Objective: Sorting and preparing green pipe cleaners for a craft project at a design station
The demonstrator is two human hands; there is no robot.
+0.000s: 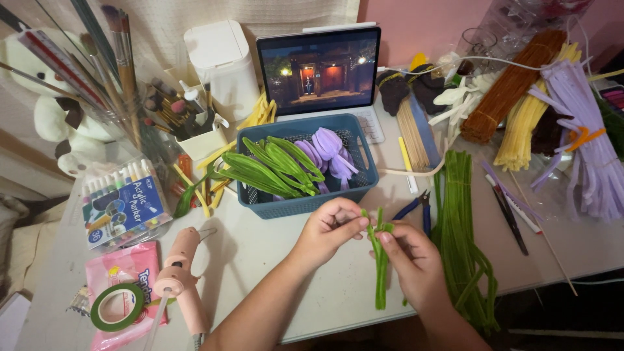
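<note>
Both of my hands hold a short bundle of green pipe cleaners over the white table. My left hand pinches the bundle's top, where the green ends twist together. My right hand grips the bundle just below, fingers curled around it. Its lower end hangs down toward the table's front edge. Just behind my hands stands a blue plastic basket holding green pipe-cleaner leaves and purple pipe-cleaner flower heads.
A pile of green pipe cleaners lies right of my hands, blue-handled pliers beside it. Brown, yellow and lilac pipe-cleaner bundles fill the back right. A pink glue gun, green tape roll, marker box and a tablet surround the basket.
</note>
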